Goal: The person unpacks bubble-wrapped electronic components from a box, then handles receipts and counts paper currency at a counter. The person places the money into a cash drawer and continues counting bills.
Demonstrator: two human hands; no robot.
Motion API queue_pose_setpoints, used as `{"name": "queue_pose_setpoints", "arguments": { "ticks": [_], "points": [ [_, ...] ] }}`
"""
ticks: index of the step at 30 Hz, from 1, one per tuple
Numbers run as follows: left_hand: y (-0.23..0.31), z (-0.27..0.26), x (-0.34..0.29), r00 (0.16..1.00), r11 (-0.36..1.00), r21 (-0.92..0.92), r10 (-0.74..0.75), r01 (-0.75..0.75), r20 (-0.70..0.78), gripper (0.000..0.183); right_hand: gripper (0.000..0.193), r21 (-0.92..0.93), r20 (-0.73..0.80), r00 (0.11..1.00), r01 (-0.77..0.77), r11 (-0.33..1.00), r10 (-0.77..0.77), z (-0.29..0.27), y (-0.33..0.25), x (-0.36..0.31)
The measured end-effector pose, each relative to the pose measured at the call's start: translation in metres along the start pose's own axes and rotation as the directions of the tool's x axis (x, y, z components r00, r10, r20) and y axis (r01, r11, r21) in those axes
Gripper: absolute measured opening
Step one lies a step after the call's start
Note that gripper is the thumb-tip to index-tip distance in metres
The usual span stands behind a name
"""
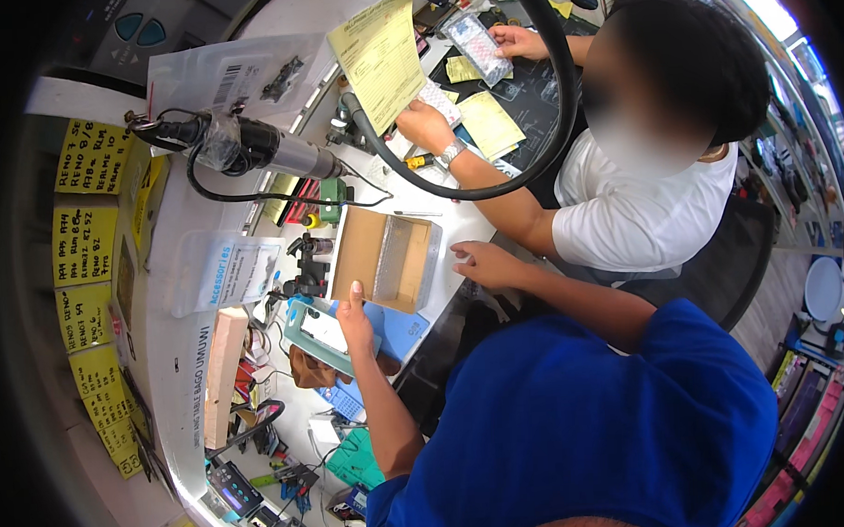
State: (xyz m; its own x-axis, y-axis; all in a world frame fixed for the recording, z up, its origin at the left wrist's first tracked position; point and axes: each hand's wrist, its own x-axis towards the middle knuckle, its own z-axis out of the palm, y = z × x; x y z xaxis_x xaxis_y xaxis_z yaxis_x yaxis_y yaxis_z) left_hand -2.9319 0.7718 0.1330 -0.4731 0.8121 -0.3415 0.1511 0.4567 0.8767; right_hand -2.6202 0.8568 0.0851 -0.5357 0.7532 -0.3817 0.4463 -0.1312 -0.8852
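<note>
An open brown cardboard box (358, 252) with a clear plastic strip inside lies on the white bench. My left hand (354, 326) is at its near corner, thumb stretched up against the box edge. The other fingers are hidden, so its grip is unclear. That hand overlaps a teal-rimmed tray (298, 316) with a white piece in it, beside a blue pad (401, 331). To the right of the box, my right hand (485, 264) hovers near the bench edge with loosely bent fingers apart and nothing in them.
Across the corner, a person in a white shirt (648, 214) holds a yellow form (376, 61) and a clear bubble-wrapped packet (478, 46). A thick black hose (565, 91) loops overhead. A microscope-like tool (269, 150) juts over the bench. Cables and tools crowd the near left.
</note>
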Motion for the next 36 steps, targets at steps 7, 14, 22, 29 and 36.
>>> {"name": "queue_pose_setpoints", "arguments": {
  "ticks": [7,14,22,29,36],
  "points": [
    [-0.013,0.020,0.039,0.986,0.923,-0.350,0.168,-0.163,-0.016,0.050,0.058,0.048,-0.068,0.997,0.030,0.998,-0.026,0.016,-0.004,0.029],
    [-0.024,0.043,0.017,0.984,0.777,-0.603,0.143,-0.180,-0.110,0.066,0.055,0.069,-0.112,0.994,0.004,0.998,0.004,0.005,-0.014,0.029],
    [-0.041,0.039,-0.075,0.921,0.958,-0.262,0.007,-0.118,-0.390,0.058,0.034,0.128,-0.233,0.972,0.037,0.991,-0.006,-0.075,-0.022,-0.023],
    [-0.070,0.058,-0.149,0.794,0.990,0.029,-0.129,0.139,0.594,0.042,0.035,0.098,-0.250,0.956,-0.132,0.986,0.153,-0.100,-0.042,-0.046],
    [-0.080,0.082,-0.172,0.566,0.936,0.160,-0.319,0.312,0.760,0.042,0.033,0.161,-0.274,0.960,-0.017,0.987,0.061,-0.100,-0.054,-0.038]
  ]
}}
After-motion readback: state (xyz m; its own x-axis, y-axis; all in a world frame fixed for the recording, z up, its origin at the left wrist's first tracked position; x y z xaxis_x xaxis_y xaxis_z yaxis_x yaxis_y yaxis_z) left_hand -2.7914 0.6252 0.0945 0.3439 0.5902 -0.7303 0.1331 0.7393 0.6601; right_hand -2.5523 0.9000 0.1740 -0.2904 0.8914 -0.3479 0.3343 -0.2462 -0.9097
